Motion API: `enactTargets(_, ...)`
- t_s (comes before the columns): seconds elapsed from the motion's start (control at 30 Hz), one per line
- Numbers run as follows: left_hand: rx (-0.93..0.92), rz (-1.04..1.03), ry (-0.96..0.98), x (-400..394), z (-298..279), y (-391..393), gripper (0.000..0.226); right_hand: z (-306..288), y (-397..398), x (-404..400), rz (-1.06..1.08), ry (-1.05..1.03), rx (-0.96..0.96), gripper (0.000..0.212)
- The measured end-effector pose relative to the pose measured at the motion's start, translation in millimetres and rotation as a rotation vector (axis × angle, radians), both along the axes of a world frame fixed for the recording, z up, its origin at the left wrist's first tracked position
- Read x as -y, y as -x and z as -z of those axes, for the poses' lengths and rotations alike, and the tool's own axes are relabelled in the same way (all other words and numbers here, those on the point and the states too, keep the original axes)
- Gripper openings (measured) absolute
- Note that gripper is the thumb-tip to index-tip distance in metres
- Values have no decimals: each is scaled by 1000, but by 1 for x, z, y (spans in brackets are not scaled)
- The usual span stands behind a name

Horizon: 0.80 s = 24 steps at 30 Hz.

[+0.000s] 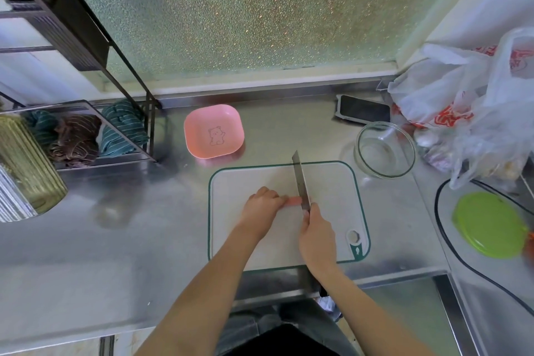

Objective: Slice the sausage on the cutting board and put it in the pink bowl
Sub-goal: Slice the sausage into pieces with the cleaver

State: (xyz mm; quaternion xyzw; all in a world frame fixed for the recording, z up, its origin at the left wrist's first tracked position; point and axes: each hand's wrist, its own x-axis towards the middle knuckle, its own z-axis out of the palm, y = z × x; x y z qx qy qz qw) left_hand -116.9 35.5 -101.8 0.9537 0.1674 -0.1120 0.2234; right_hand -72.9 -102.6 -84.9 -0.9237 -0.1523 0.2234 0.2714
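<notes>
A pink sausage (293,200) lies across the middle of the white, green-rimmed cutting board (332,191). My left hand (263,205) presses down on its left part, hiding most of it. My right hand (316,235) grips the handle of a knife (300,182). The blade points away from me and rests on the sausage's right end. The square pink bowl (213,131) with a bear drawing stands empty on the counter beyond the board's far left corner.
A clear glass bowl (384,149) sits right of the board, a phone (364,109) behind it. Plastic bags (474,101) pile at the right, with a green lid (489,224) below them. A black rack with cloths (86,133) stands at the left.
</notes>
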Motion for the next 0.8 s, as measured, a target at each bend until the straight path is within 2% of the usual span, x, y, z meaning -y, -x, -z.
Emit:
enactTargets(0.17,39,-4,15,1,0,2,42,-1,-21,-7,-27,-13,-37,32)
enactTargets(0.3,78,-49,32,2,-3,1,35,-6,-32,-12,20,-90,-72,15)
enactTargets(0.43,108,-165,98,2,-7,-2,25,-11,-27,-10,20,-110,-32,18)
enactTargets(0.6,79,-249,167,2,-8,-6,18,-12,-13,-7,-66,-64,15,42)
enactTargets(0.7,71,-258,181,0,-8,-5,15,-11,-8,-6,-128,-2,60,42)
enactTargets(0.8,58,-266,100,-2,-9,-1,17,-10,-6,-7,-153,41,101,40)
